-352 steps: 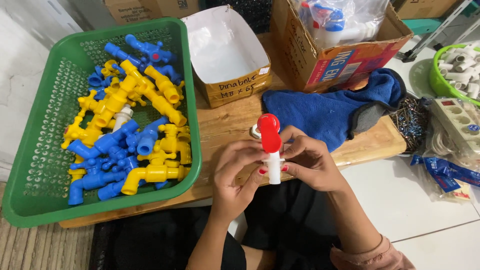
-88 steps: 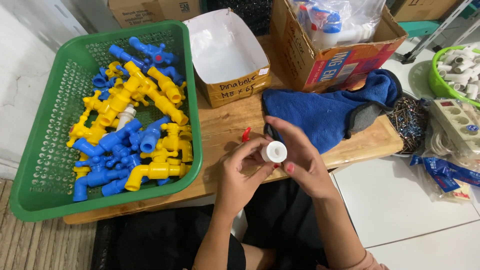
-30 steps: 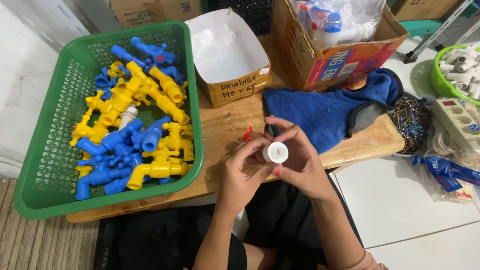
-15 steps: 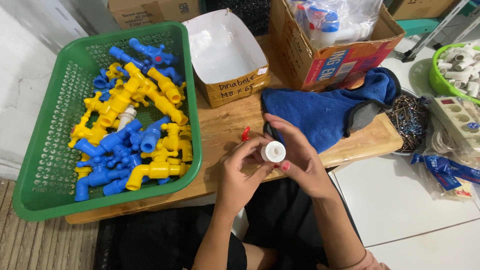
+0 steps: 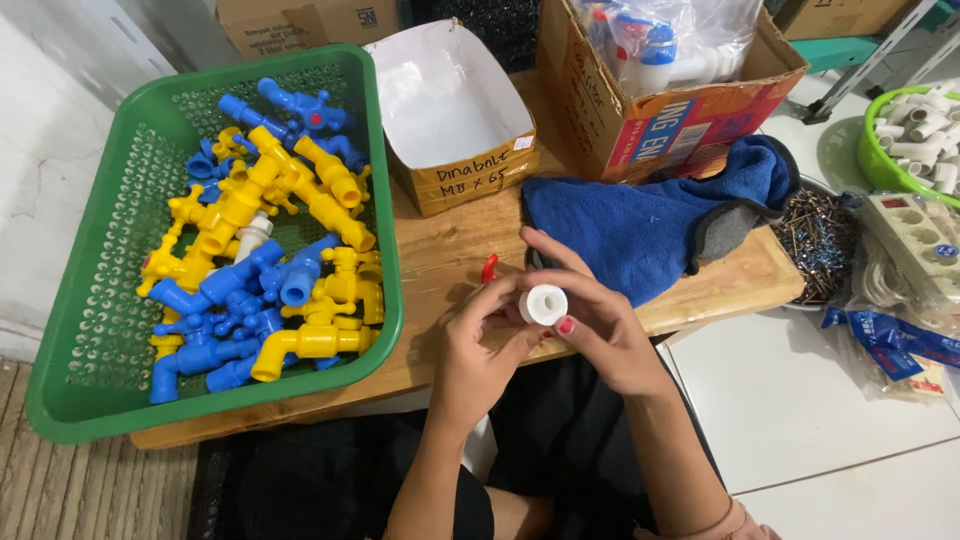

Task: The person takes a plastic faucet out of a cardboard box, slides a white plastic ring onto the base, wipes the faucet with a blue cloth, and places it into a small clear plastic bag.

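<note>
Both my hands hold a white plastic tap (image 5: pixel 544 304) over the front edge of the wooden board (image 5: pixel 450 250); its round open end faces the camera. My left hand (image 5: pixel 478 345) grips it from the left, my right hand (image 5: pixel 590 320) from the right, fingertips on the rim. The tap's red handle (image 5: pixel 489 268) pokes out behind my left fingers. To the left stands a green basket (image 5: pixel 90 330) filled with several blue and yellow plastic taps (image 5: pixel 265 260).
An open small white-lined carton (image 5: pixel 450 110) and a larger cardboard box (image 5: pixel 660 90) with bagged taps stand behind. A blue cloth (image 5: pixel 650 220) lies right of my hands. Nails (image 5: pixel 815 235), a power strip (image 5: pixel 915 240) and a green bowl (image 5: pixel 870 150) of white fittings sit far right.
Earlier I held the tap upright with its red handle on top; now its open end faces up at the camera. Over the last second my hands have barely shifted.
</note>
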